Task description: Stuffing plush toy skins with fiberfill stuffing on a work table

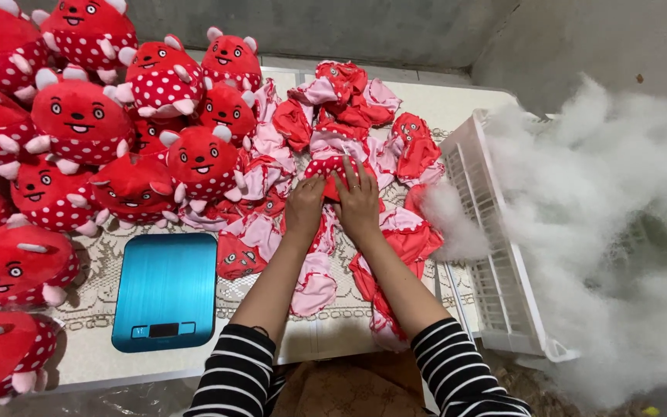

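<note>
Both my hands rest side by side on a flat, unstuffed red toy skin (332, 167) in the middle of the table. My left hand (305, 205) presses its left part, and my right hand (358, 202) lies on its right part with fingers spread over the cloth. Around it lies a heap of several more empty red and pink toy skins (341, 104). Whether the fingers pinch the cloth or only press it is unclear.
Several stuffed red plush toys (79, 116) with white-dotted bodies pile up on the left. A blue kitchen scale (165, 289) sits at the front left. A white plastic basket (496, 255) on the right spills white stuffing fibre (619, 232).
</note>
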